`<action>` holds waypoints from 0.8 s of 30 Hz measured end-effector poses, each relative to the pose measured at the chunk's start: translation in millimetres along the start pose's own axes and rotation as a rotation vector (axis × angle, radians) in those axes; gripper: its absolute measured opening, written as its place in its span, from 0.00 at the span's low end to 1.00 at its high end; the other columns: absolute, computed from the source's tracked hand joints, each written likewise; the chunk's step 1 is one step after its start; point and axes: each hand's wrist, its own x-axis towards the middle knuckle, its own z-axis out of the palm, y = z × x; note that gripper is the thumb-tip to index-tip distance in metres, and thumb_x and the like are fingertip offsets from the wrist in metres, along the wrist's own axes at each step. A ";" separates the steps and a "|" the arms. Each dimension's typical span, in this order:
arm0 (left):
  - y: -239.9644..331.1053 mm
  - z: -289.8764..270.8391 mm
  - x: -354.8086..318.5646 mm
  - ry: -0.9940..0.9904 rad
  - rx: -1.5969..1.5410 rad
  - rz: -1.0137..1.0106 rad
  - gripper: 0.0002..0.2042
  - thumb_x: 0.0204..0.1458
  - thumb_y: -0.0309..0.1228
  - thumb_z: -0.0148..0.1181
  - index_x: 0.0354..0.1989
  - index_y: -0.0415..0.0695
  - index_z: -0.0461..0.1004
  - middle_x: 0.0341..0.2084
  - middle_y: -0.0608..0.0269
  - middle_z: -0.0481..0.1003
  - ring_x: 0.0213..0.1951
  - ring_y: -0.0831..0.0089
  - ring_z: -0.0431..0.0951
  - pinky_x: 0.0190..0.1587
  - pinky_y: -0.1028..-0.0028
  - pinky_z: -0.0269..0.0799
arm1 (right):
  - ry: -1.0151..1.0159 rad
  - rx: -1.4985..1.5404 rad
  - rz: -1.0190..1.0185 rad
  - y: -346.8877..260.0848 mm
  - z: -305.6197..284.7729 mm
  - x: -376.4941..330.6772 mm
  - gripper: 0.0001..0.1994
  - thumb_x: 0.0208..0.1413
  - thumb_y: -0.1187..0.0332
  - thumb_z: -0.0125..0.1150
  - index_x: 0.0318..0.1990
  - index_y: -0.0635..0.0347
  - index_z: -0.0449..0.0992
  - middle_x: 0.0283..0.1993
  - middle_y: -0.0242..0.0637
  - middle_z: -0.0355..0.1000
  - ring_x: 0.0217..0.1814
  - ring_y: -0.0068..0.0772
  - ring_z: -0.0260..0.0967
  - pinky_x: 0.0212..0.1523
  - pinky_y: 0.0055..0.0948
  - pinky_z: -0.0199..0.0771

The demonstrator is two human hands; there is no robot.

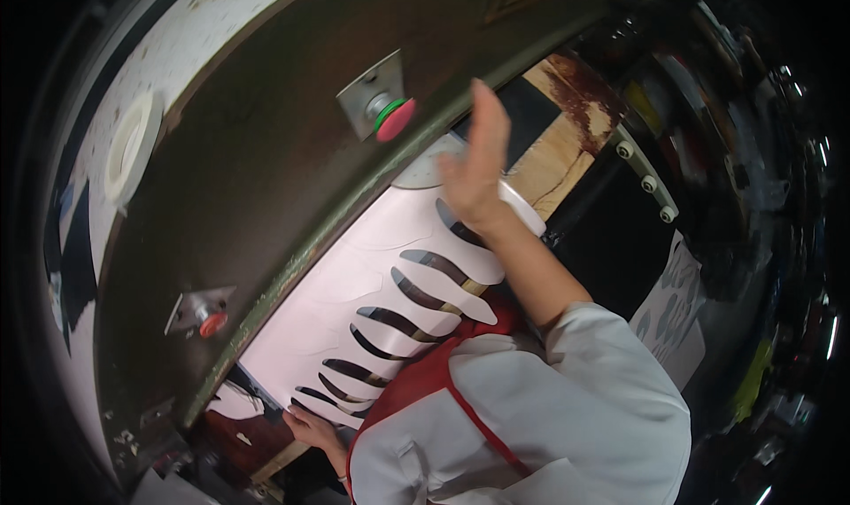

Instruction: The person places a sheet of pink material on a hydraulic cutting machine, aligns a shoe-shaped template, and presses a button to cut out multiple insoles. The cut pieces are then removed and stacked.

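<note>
A white sheet [305,315] with a row of curved, leaf-shaped cut-outs slants across the middle, along the lower edge of a dark green machine panel [257,186]. At the sheet's lower left end my left hand [312,430] grips its edge, the fingers partly hidden. My right hand [478,164] is raised over the sheet's upper right end, fingers stretched out and holding nothing. Somewhat blurred, it is nearest to a pink push button [396,120] with a green ring, but apart from it. Beneath the hand lies a pale rounded plate [421,169], partly covered.
Lower on the panel sits a second, red push button [212,324]. A white tape roll [135,149] rests on the ledge at upper left. Beyond my right arm are a worn brown board [567,142], a bracket with rollers [648,184] and another cut-out sheet [670,315].
</note>
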 end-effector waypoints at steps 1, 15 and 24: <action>1.0 1.3 -0.2 0.009 -0.067 0.074 0.18 0.64 0.39 0.43 0.37 0.30 0.67 0.21 0.50 0.69 0.25 0.68 0.63 0.30 0.68 0.64 | -0.029 -0.124 -0.112 -15.7 12.5 13.3 0.46 0.54 0.40 0.49 0.66 0.73 0.46 0.68 0.65 0.41 0.69 0.68 0.39 0.66 0.55 0.43; -4.9 6.4 -12.4 0.221 0.016 0.141 0.24 0.63 0.43 0.41 0.38 0.30 0.72 0.31 0.39 0.75 0.32 0.49 0.73 0.39 0.61 0.67 | -0.099 -0.037 -0.007 -11.8 -36.1 -38.5 0.48 0.43 0.54 0.68 0.66 0.66 0.47 0.67 0.66 0.40 0.68 0.68 0.41 0.65 0.57 0.45; -6.4 2.5 -8.7 0.136 0.097 0.095 0.21 0.62 0.42 0.43 0.32 0.33 0.71 0.22 0.48 0.74 0.24 0.61 0.71 0.31 0.62 0.66 | -0.398 -0.111 0.803 80.9 -76.9 -89.1 0.20 0.52 0.54 0.59 0.39 0.65 0.78 0.35 0.55 0.75 0.40 0.54 0.74 0.42 0.41 0.72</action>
